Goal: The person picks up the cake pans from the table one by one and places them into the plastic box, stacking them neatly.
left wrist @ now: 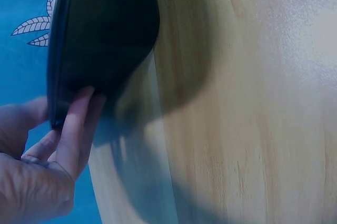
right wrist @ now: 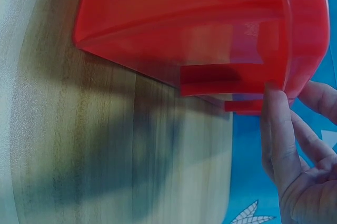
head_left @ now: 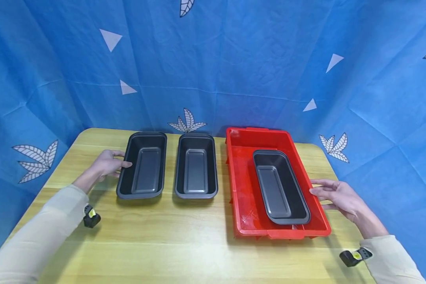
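At the left, my left hand (head_left: 108, 162) pinches the left rim of a dark grey loaf pan (head_left: 148, 169). Its thumb lies over the rim, while the fingers (left wrist: 77, 124) press the outer wall from below. My right hand (head_left: 340, 197) grips the right rim of a red plastic tray (head_left: 239, 185), thumb on top and fingers (right wrist: 280, 134) against the outside. Inside that tray lies another dark loaf pan (head_left: 275, 189), set a little aslant toward its right side. Between the tray and the held pan stands a third loaf pan (head_left: 196, 169), touched by neither hand.
Everything stands on a light wooden table (head_left: 156, 244) with rounded far corners. A blue cloth (head_left: 213, 59) with white leaves and triangles hangs behind it and along the sides. Both sleeves carry a small black wrist camera (head_left: 91, 217).
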Demonstrator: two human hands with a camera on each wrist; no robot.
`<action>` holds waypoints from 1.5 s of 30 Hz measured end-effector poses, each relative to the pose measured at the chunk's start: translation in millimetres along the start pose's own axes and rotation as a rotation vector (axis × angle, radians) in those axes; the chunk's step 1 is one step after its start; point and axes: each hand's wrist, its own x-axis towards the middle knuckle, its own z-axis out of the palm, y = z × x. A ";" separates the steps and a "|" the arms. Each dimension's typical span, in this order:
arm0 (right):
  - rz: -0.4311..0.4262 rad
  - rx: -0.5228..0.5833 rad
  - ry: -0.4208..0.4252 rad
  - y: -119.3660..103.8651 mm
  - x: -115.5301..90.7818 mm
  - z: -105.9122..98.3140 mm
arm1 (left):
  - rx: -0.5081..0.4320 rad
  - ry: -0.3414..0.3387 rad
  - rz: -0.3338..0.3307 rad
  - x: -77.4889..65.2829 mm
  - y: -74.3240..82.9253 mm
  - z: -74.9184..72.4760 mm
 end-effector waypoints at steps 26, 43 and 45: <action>0.004 -0.004 -0.003 -0.7 -0.4 0.7 | -0.048 -0.021 0.013 -1.6 -7.1 -0.7; 0.005 -0.020 0.000 -2.0 0.4 -1.1 | -0.158 -0.033 0.015 -13.9 0.1 -10.1; 0.006 -0.018 -0.001 -1.3 0.3 -1.2 | -0.170 -0.035 0.020 -16.6 2.4 -10.4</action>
